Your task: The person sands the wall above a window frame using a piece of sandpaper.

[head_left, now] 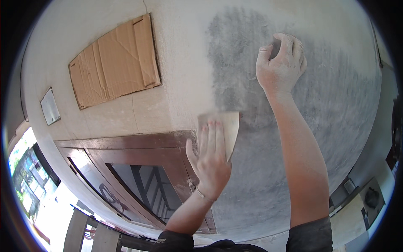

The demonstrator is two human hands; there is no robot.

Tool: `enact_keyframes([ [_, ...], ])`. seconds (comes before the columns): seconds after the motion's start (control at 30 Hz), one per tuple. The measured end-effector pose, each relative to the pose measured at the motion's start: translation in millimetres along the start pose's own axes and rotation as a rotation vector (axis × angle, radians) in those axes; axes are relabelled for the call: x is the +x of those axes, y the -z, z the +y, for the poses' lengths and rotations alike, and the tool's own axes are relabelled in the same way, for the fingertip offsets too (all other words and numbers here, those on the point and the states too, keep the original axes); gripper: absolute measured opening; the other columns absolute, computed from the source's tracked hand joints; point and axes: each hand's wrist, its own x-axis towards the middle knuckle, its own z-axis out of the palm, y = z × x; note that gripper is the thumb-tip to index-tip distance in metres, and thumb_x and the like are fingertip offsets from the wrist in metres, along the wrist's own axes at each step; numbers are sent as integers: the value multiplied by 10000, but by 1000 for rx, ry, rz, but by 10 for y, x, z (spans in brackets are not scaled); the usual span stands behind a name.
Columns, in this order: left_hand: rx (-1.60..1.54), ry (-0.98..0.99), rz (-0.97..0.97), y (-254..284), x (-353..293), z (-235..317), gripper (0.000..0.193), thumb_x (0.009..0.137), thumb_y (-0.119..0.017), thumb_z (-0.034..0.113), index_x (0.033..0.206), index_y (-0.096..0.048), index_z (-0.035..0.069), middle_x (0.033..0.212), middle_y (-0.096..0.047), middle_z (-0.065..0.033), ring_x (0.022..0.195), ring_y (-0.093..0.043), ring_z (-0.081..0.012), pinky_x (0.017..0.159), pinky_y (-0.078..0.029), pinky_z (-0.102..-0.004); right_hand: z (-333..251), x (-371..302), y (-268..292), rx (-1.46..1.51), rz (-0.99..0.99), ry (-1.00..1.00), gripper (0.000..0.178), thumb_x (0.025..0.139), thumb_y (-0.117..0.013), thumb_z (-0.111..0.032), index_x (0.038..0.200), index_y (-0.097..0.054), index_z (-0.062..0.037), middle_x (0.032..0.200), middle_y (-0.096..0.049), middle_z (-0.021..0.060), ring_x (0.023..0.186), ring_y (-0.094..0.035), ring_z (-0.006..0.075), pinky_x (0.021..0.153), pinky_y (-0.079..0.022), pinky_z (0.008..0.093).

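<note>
Over by the wall (260, 193), the left hand (213, 166) lies flat on a pale sheet (233, 126), fingers nearly side by side, thumb out to the left. The sheet is against the wall, beside the brown frame's (157, 143) upper right corner. Higher up, the dusty right hand (283, 69) curls at a grey patch (237, 50); I can't tell whether it grips anything. Cardboard (117, 61) sits above the frame.

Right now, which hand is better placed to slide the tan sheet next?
Probably the left hand: it lies flat over the tan sheet, against the wall. The right hand is curled higher up, apart from the sheet.
</note>
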Motion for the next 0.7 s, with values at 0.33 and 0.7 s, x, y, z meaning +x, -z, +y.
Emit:
enact_keyframes([
  [0.33,-417,-105,-639,-33,-1230,473,413,831,-543,215,1205,-545,42,1180,-595,-135,1061,-585,-278,891,-359,-532,-38,11,-19,-94,-155,-35,396,856,-491,-229,1222,-419,-94,1314,-371,157,1303,-294,294,1027,-223,521],
  [0.7,-1735,403,-695,156,-103,-299,346,861,-632,97,1140,-530,-79,1062,-631,-136,962,-609,-191,874,-478,-312,222,42,1001,218,-951,104,494,913,-501,-425,1289,-443,-111,1366,-360,128,1328,-275,314,1079,-231,456],
])
